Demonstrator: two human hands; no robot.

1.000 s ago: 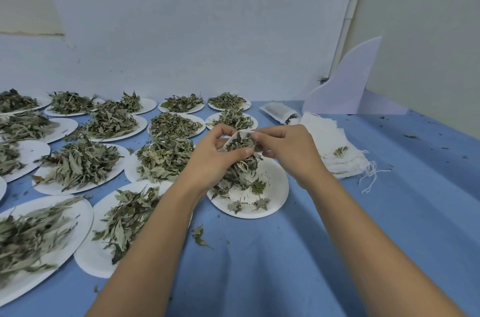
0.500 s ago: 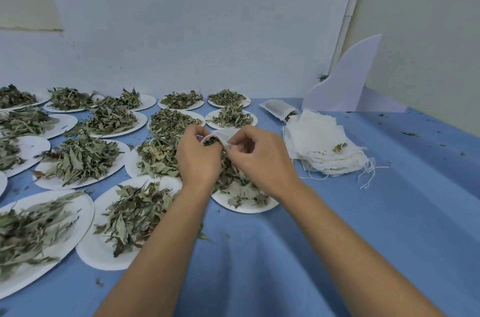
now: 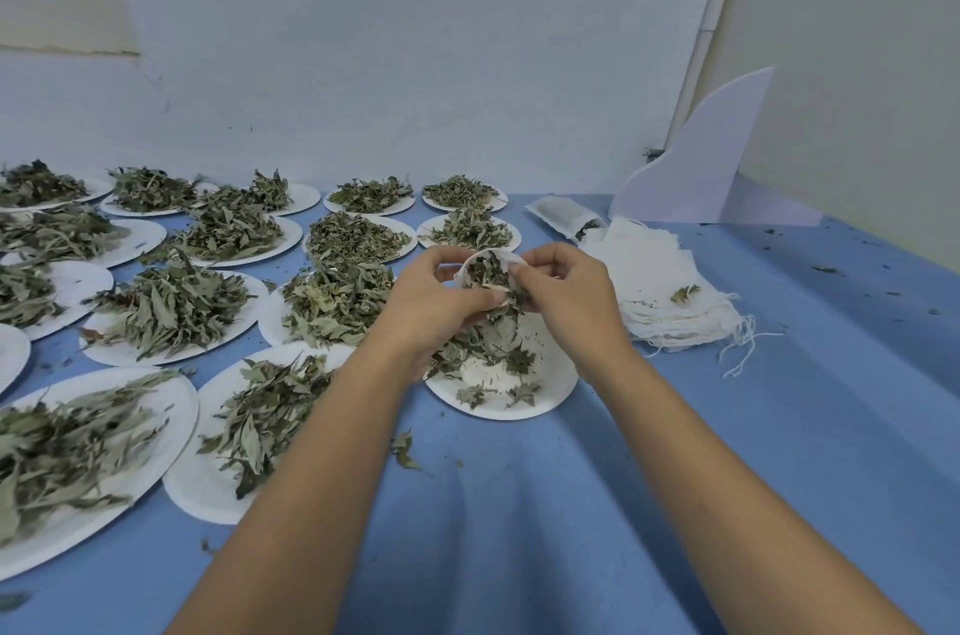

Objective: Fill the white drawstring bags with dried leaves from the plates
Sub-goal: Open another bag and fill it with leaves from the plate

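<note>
Above the plate (image 3: 550, 395), my left hand (image 3: 431, 307) and right hand (image 3: 571, 301) each pinched the bag (image 3: 506, 259) rim. I judged a wide mouth, held there, would return spilled leaves (image 3: 488, 276).

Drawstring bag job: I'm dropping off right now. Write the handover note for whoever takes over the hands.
Hands: left hand and right hand both grip the open white drawstring bag, part filled with leaves, above a nearly bare plate.
Done: one filled bag lies behind the stack of empty bags.
Left: finish and close this bag, then fill the stack from the heaped plates on the left.
</note>
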